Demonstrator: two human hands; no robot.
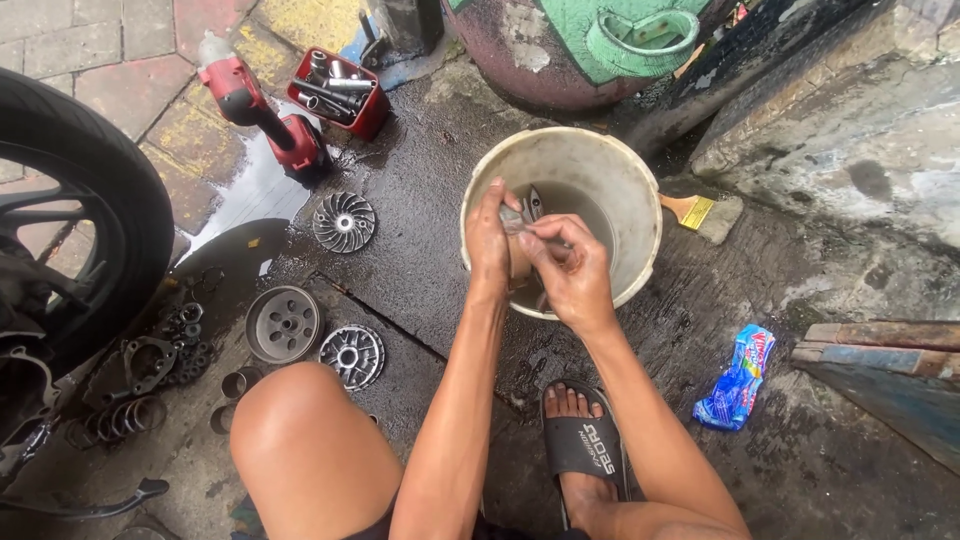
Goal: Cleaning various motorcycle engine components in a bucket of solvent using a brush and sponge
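Bucket [640,200] cream-white, grey inside. Impact wrench [262,108] red and black. Socket tray [372,112] red. Brush [692,211] yellow-handled. Wrapper [738,378] blue with red. Sandal [584,445] black, white lettering. Paving [110,60] red, yellow, grey. Pulley discs [344,222] grey metal.

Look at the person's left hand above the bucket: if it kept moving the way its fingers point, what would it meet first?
The left hand points away from the body, toward the bucket's far inner wall; probably that comes first, though depth is unclear.
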